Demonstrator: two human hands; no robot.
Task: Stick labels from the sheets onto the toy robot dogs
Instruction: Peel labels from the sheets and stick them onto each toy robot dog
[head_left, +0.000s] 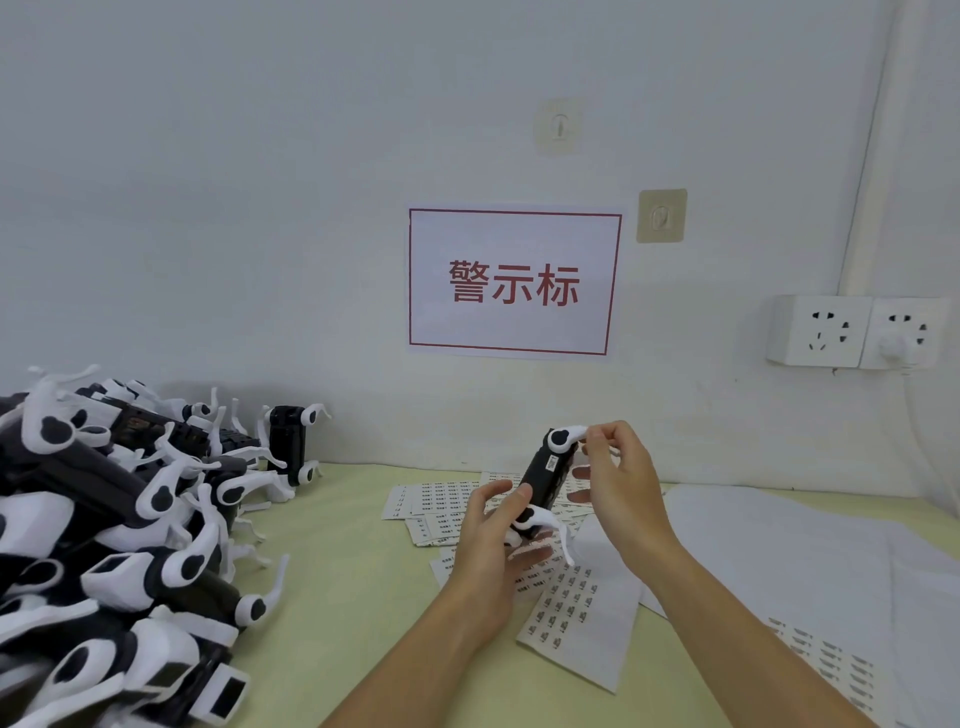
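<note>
Hands meet over the middle of the counter (332, 561), and between them we see one toy robot dog (545, 480), black-bodied with white legs, held tilted with its upper end leaning toward the back wall. Our left hand (488, 540) grips the lower end of the toy, thumb and fingers curled round the body near a white leg. Our right hand (621, 480) is up at the top end, its thumb and fingertips pinched together right beside the upper white leg; we cannot tell whether a label is between them. A small pale label with print already sits on the black flank of the toy.

Under and behind the hands lie the label sheets (441, 501), several overlapping near the counter's back edge, printed in neat rows. A further label sheet (576, 618) lies nearer us, partly beneath the left wrist, and another printed sheet (826, 660) shows toward the right front corner, under the right forearm. Plain white paper (779, 540) covers the right side of the counter.

Along the left edge a heap of robot dogs (119, 525) is piled high, black bodies and white legs tangled, reaching from the front corner to the back wall.

On the wall behind we see a red-framed sign (511, 283) with red characters, two adhesive hooks (661, 215) above and right of it, and a double wall socket (857, 332) at the right with a white plug in its right half.
</note>
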